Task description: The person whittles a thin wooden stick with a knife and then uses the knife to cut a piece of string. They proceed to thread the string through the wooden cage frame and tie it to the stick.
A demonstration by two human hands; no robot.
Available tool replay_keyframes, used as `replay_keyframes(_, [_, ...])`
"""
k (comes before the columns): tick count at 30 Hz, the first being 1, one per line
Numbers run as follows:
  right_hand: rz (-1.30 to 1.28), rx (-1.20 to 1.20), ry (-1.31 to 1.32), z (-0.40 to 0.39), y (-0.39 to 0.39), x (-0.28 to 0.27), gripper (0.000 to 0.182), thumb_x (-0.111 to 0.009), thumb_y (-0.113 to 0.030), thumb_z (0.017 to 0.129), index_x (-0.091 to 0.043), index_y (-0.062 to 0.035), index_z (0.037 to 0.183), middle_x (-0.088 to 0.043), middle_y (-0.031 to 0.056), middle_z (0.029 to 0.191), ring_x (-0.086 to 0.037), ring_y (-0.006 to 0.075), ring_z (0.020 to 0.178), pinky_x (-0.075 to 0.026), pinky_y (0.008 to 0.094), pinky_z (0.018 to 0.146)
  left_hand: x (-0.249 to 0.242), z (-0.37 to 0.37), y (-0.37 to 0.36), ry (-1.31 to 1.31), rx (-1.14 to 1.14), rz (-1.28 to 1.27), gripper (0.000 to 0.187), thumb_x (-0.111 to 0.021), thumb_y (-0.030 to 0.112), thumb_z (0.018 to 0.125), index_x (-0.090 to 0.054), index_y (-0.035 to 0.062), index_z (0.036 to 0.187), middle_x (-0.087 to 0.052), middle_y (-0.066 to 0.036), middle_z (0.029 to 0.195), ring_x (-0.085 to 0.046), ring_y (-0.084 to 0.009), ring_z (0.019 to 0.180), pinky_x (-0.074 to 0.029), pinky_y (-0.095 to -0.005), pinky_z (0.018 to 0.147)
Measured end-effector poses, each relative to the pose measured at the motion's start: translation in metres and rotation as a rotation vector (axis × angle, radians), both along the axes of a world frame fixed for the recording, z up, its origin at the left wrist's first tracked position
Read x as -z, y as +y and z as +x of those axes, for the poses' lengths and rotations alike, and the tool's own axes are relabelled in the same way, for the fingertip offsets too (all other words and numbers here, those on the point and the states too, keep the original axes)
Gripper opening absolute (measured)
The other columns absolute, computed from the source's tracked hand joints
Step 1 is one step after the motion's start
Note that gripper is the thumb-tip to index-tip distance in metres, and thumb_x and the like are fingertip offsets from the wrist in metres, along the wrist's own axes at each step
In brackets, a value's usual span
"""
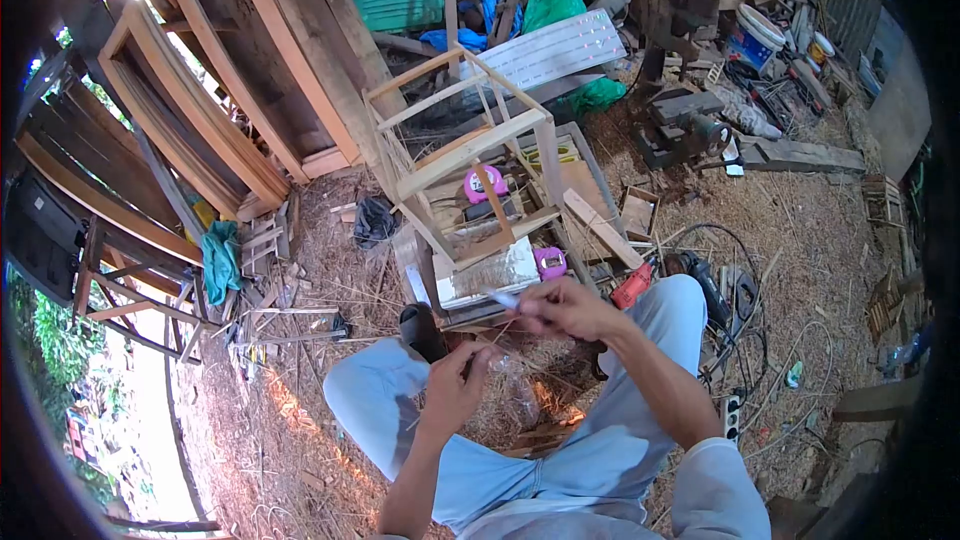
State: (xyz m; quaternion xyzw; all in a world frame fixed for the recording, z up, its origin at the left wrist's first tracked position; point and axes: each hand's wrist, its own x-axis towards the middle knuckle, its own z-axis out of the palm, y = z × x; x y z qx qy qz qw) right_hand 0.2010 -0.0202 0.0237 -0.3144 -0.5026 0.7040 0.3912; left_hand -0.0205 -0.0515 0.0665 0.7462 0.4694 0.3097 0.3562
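My left hand [457, 386] is held over my lap, its fingers pinched on a thin strip of wood or cane [503, 330]. Higher and to the right, my right hand [565, 310] is closed around a knife-like tool [502, 298] with a pale blade that points left. The blade is close to the strip's upper end; whether they touch is unclear. Just beyond my hands stands a small wooden frame [475, 162] on a low platform, with a pink tape measure [485, 183] inside it and another pink tool [550, 262] beside it.
A red power tool [631, 285] lies by my right knee, with black cables [745, 240] farther right. A metal vise [685, 130] stands at the back right. Wooden frames [190, 100] lean at the left. Shavings cover the ground, and a power strip [731, 417] lies at the right.
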Motion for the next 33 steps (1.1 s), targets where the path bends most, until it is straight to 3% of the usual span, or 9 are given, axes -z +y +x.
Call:
replay_keyframes(6, [-0.186, 0.158, 0.11, 0.023, 0.0, -0.016, 0.03, -0.051, -0.022, 0.094, -0.055, -0.001, 0.115, -0.046, -0.0025, 0.06, -0.031, 0.0044, 0.043, -0.021, 0.0197, 0.038, -0.007, -0.016, -0.003, 0.164, -0.067, -0.132, 0.012, -0.055, 0.011, 0.09, -0.062, 0.0014, 0.092, -0.066, -0.011, 0.079, -0.063, -0.0167, 0.072, -0.047, -0.0296, 0.063])
replay_keyframes(11, [-0.252, 0.011, 0.386, -0.012, -0.002, 0.009, 0.042, -0.044, -0.034, 0.096, -0.051, -0.001, 0.121, -0.048, 0.0001, 0.079, -0.041, 0.0078, 0.069, -0.034, 0.0235, 0.059, -0.002, -0.01, 0.004, 0.038, -0.087, -0.047, 0.013, -0.054, 0.011, 0.09, -0.061, 0.0014, 0.094, -0.066, -0.01, 0.083, -0.062, -0.0141, 0.078, -0.047, -0.0287, 0.069])
replay_keyframes(14, [-0.187, 0.106, 0.374, -0.02, 0.001, 0.01, 0.041, -0.044, -0.033, 0.096, -0.052, -0.0017, 0.121, -0.05, 0.0009, 0.08, -0.045, 0.0093, 0.072, -0.038, 0.0236, 0.064, -0.012, -0.005, 0.003, 0.048, -0.081, -0.111, 0.014, -0.053, 0.012, 0.091, -0.061, 0.0013, 0.095, -0.066, -0.01, 0.085, -0.061, -0.0134, 0.082, -0.046, -0.0279, 0.074])
replay_keyframes(16, [-0.088, 0.169, 0.226, -0.011, 0.006, 0.01, 0.034, -0.044, -0.029, 0.097, -0.053, -0.0025, 0.116, -0.052, 0.0021, 0.082, -0.047, 0.0102, 0.074, -0.041, 0.0243, 0.064, -0.014, -0.007, 0.005, 0.063, -0.082, -0.158, 0.014, -0.053, 0.012, 0.091, -0.061, 0.0011, 0.095, -0.066, -0.01, 0.086, -0.061, -0.0133, 0.083, -0.046, -0.0275, 0.076])
replay_keyframes(18, [0.085, 0.515, 0.163, -0.005, 0.009, 0.004, 0.026, -0.043, -0.026, 0.098, -0.056, -0.0031, 0.1, -0.053, 0.0011, 0.079, -0.049, 0.0073, 0.065, -0.043, 0.0228, 0.057, -0.006, -0.012, 0.004, 0.049, -0.052, -0.17, 0.017, -0.051, 0.014, 0.092, -0.061, 0.0013, 0.099, -0.067, -0.008, 0.089, -0.06, -0.0122, 0.086, -0.045, -0.0269, 0.079])
replay_keyframes(19, [-0.007, 0.59, 0.249, -0.002, 0.009, 0.0, 0.025, -0.043, -0.026, 0.098, -0.052, -0.0044, 0.093, -0.053, 0.001, 0.076, -0.048, 0.0066, 0.059, -0.039, 0.0214, 0.046, -0.006, -0.012, 0.004, 0.048, -0.05, -0.164, 0.017, -0.051, 0.014, 0.092, -0.061, 0.0013, 0.099, -0.067, -0.008, 0.089, -0.06, -0.0122, 0.086, -0.045, -0.0269, 0.079])
replay_keyframes(25, [0.13, 0.705, 0.084, 0.012, 0.015, 0.013, 0.024, -0.045, -0.024, 0.097, -0.052, -0.0027, 0.106, -0.049, 0.0002, 0.077, -0.045, 0.006, 0.06, -0.038, 0.0203, 0.049, 0.009, -0.012, 0.008, -0.071, 0.058, -0.263, 0.023, -0.049, 0.012, 0.094, -0.058, 0.001, 0.112, -0.064, -0.006, 0.104, -0.056, -0.0119, 0.096, -0.044, -0.0249, 0.082])
replay_keyframes(28, [0.177, 0.75, 0.127, 0.01, 0.015, 0.005, 0.022, -0.046, -0.02, 0.096, -0.052, -0.0033, 0.109, -0.051, 0.0007, 0.079, -0.046, 0.0065, 0.065, -0.04, 0.0204, 0.055, 0.011, -0.009, 0.007, -0.112, 0.109, -0.27, 0.023, -0.05, 0.011, 0.093, -0.056, 0.0011, 0.114, -0.062, -0.005, 0.1, -0.054, -0.0095, 0.091, -0.044, -0.0233, 0.078])
replay_keyframes(33, [0.092, 0.571, 0.186, 0.009, 0.013, 0.006, 0.021, -0.048, -0.017, 0.095, -0.049, -0.0021, 0.111, -0.055, 0.0023, 0.08, -0.049, 0.0079, 0.065, -0.042, 0.0222, 0.051, 0.007, -0.002, 0.002, -0.198, 0.12, -0.377, 0.022, -0.051, 0.012, 0.093, -0.054, 0.0021, 0.112, -0.052, -0.001, 0.078, -0.046, -0.0043, 0.063, -0.04, -0.0201, 0.056])
